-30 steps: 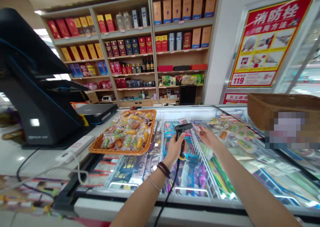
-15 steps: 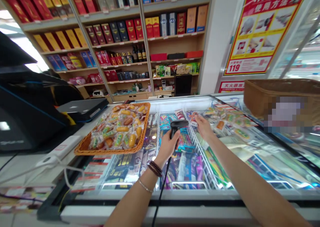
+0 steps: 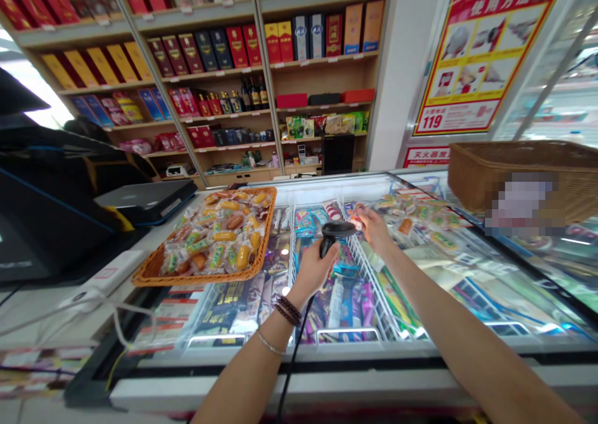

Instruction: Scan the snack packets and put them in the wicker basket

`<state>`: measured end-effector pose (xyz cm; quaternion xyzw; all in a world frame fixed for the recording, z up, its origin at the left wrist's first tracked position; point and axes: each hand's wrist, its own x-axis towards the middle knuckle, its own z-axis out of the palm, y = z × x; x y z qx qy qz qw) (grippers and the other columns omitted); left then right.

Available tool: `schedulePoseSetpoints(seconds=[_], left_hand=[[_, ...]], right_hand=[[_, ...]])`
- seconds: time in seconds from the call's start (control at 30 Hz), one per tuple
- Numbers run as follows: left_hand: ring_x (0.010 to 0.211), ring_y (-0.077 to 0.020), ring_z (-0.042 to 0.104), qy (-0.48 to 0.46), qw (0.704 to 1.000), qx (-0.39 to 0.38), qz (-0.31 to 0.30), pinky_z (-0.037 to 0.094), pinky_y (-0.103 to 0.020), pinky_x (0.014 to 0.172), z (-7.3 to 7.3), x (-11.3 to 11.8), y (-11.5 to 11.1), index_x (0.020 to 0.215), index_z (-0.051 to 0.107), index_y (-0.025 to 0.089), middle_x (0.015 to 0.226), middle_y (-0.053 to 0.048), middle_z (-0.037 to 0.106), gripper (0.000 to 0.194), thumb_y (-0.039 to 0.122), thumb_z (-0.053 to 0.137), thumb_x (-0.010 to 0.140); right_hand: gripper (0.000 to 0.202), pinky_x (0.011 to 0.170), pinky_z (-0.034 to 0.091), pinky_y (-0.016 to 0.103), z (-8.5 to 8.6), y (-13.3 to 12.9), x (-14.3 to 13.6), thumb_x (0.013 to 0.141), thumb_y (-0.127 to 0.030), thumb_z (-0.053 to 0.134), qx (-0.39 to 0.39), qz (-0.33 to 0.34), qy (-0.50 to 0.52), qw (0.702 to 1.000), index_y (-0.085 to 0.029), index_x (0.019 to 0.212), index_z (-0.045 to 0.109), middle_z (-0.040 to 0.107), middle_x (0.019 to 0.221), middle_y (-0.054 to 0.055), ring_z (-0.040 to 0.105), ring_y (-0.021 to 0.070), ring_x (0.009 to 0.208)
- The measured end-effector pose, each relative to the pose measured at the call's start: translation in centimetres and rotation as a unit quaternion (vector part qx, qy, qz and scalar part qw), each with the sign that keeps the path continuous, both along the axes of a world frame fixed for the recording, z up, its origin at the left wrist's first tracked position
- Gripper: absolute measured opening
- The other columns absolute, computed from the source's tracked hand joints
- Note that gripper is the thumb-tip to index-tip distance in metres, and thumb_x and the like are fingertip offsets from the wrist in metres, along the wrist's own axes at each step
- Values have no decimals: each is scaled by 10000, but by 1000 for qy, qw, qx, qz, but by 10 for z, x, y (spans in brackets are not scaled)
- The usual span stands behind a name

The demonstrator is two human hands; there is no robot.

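My left hand [image 3: 314, 268] is wrapped round the handle of a black barcode scanner [image 3: 337, 228], its cable trailing down past my wrist. The scanner's head points right, toward my right hand [image 3: 374, 226]. Pinched in those right fingers is a small packet [image 3: 357, 215] with reddish print, lit red at one side; what is inside it I cannot make out. Both hands hover over the glass top of a chest freezer [image 3: 261, 383]. To the left stands an orange wicker basket [image 3: 196, 282] filled with wrapped snack rolls [image 3: 224, 237].
More wrapped snacks [image 3: 420, 215] lie on the glass at the right, before a brown wicker basket [image 3: 471, 175]. A white power strip [image 3: 112, 274] with cables and a dark flat device [image 3: 149, 197] sit at the left. Shelves of boxed bottles [image 3: 233, 47] rise behind.
The scanner's head has turned slightly, and the packet now shows a reddish glow. My right hand has shifted a little toward the left. The whole view has moved slightly.
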<state>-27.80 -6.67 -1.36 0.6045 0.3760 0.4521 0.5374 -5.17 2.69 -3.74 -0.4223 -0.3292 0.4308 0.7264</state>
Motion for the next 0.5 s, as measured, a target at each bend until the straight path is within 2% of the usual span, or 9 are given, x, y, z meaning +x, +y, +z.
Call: schedulePoseSetpoints(seconds=[0.2,0.3,0.4,0.5], left_hand=[[430,-142,490,19,1000,0,2,354,-293,483,0,-2,0,864,632,267,545,58,553,674,900,862,881],[437,-137,491,27,1000,7,1,372,-288,489,1,-2,0,888,626,262,554,64,555,693,923,837,884],[440,-128,490,0,1000,7,4,374,-285,482,2,-1,2,864,612,261,577,50,576,720,943,841,861],[444,-114,486,-50,999,-10,14,367,-274,465,2,1,7,836,595,259,612,36,598,744,952,865,818]], right_hand=[[510,928,772,449,-8,4,1,733,-618,1126,19,4,3,1000,-289,950,803,915,913,20,899,292,924],[551,887,761,399,-11,7,3,655,-623,1161,28,-2,12,1000,-290,893,792,898,901,12,880,263,907],[551,876,745,349,-12,9,11,620,-560,1178,18,-39,9,999,-285,793,734,818,802,-21,841,216,866],[540,832,739,353,-8,11,33,592,-517,1168,-3,-114,-2,993,-291,764,709,723,717,-58,788,197,797]])
